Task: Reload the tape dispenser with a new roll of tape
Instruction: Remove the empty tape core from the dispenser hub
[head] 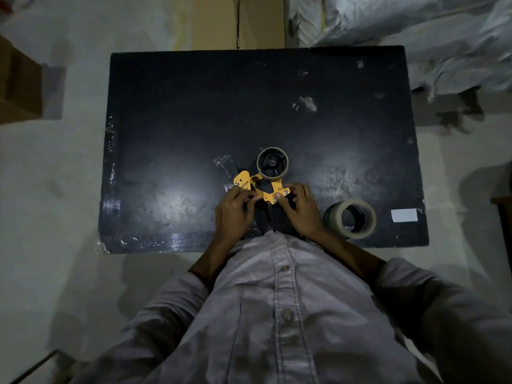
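Observation:
An orange tape dispenser lies on the black table, near its front edge. A thin, nearly used-up roll sits on the dispenser's black hub at its far end. My left hand grips the dispenser's left side by the orange flap. My right hand holds its right side, thumb on the frame by the screws. The black handle between my hands is mostly hidden. A full roll of beige tape stands apart on the table, to the right of my right hand.
A white label lies near the table's front right corner. Scraps of clear tape stick to the tabletop left of the dispenser. Cardboard boxes stand beyond the far edge, and white sacks are piled at the back right.

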